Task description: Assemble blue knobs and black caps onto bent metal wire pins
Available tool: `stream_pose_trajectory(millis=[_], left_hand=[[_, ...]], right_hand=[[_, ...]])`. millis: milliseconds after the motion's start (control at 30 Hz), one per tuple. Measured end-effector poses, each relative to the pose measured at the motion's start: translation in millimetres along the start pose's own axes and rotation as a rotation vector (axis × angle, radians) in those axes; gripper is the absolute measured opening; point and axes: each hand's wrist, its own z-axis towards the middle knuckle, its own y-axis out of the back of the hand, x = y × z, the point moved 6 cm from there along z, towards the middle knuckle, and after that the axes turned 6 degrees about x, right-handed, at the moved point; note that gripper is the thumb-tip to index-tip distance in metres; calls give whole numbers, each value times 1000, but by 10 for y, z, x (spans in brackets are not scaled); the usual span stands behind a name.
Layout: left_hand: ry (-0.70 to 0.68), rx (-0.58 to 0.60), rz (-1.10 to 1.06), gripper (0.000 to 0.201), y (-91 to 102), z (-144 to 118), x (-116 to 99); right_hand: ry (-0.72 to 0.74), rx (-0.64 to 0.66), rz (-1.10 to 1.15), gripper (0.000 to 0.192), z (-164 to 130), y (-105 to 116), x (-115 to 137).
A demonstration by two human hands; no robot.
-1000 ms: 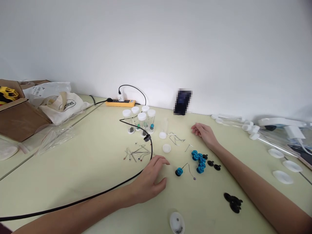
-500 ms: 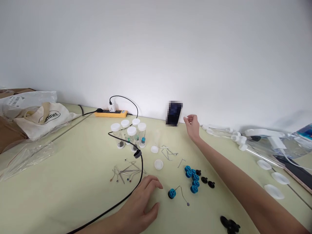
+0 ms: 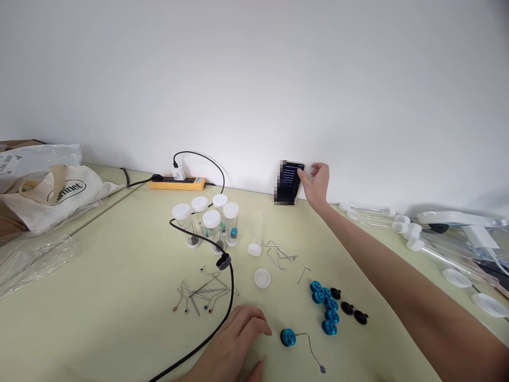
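Observation:
My right hand point(image 3: 317, 184) reaches to the back of the table and its fingers touch the right edge of a phone point(image 3: 289, 182) that leans on the wall with its screen lit. My left hand point(image 3: 234, 347) rests flat on the table near the front, fingers loosely apart, holding nothing. A black cable point(image 3: 214, 329) runs just left of it. A blue cap with a bent wire point(image 3: 289, 337) lies right of the left hand. A cluster of blue caps point(image 3: 325, 305) and three black caps point(image 3: 348, 307) lie further right.
Several clear vials with white lids point(image 3: 209, 223) stand mid-table, with loose metal pins point(image 3: 202, 292), bent wires point(image 3: 280, 254) and a white lid point(image 3: 262, 277) nearby. A yellow power strip point(image 3: 177, 183) lies by the wall. A cloth bag point(image 3: 63, 193) lies left; tubes and lids point(image 3: 401, 225) lie right.
My right hand rose from the table and reached back to the phone at the wall, now touching it. The view shifted downward; my left hand stayed resting on the table.

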Motion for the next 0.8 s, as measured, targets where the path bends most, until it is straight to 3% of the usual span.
stream_pose_trajectory(millis=[400, 800], left_hand=[[-36, -16, 15, 54, 24, 3, -45], [-33, -1, 57, 46, -11, -11, -19]], right_hand=[[97, 91, -85, 50, 2, 17, -29], [58, 84, -79, 52, 0, 6, -20]])
